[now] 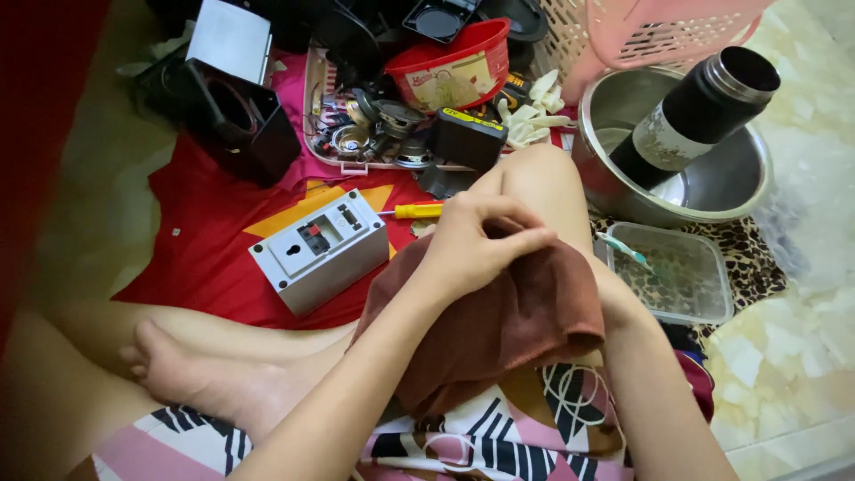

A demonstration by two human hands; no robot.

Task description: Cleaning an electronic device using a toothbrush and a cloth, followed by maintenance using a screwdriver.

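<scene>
A grey switch box (319, 249) lies on the red cloth (205, 240) on the floor. The left hand (476, 245) pinches a brown towel (508, 325) draped over the knee; the right hand is buried under it, grip unseen. A steel pot (712, 178) stands beyond.

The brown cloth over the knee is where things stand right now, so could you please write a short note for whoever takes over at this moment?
Left hand: fingers closed on the brown cloth, gripping it at the top, over the raised knee.
Right hand: hidden under the cloth; only the forearm shows, so what it holds cannot be told.
Nearby: grey box with sockets on the red mat, yellow screwdriver beside it, clear plastic container to the right, steel bowl with a black flask in it.
Done: cloth in hand.
Left: cannot be judged from this view.
</scene>
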